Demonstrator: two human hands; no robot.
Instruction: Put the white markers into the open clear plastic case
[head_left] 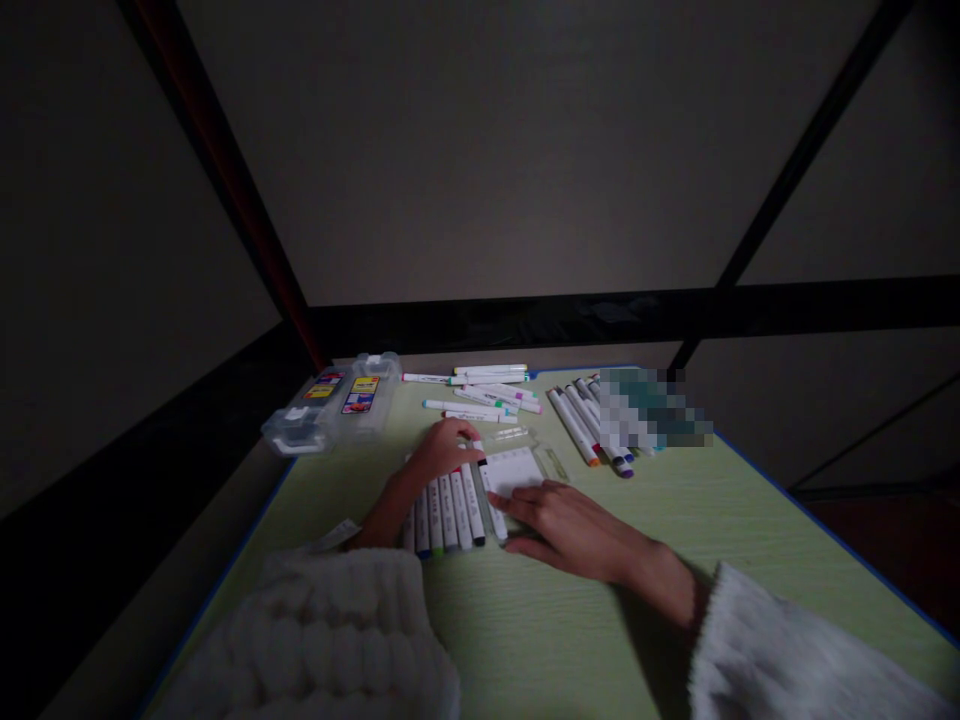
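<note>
A row of several white markers (450,515) lies side by side on the pale green table (525,620). My left hand (439,455) rests on the far ends of that row, fingers curled down over the caps. My right hand (570,530) lies flat beside the row, fingers stretched toward the rightmost marker (491,495) and touching it. A clear plastic case (521,465) sits just beyond my right fingertips. Both my sleeves are white and fluffy.
A loose pile of white markers (487,392) lies at the far middle. Another group of markers (589,425) lies at the far right beside a blurred patch. Two clear plastic boxes with coloured labels (334,405) stand at the far left corner. Dark walls surround the table.
</note>
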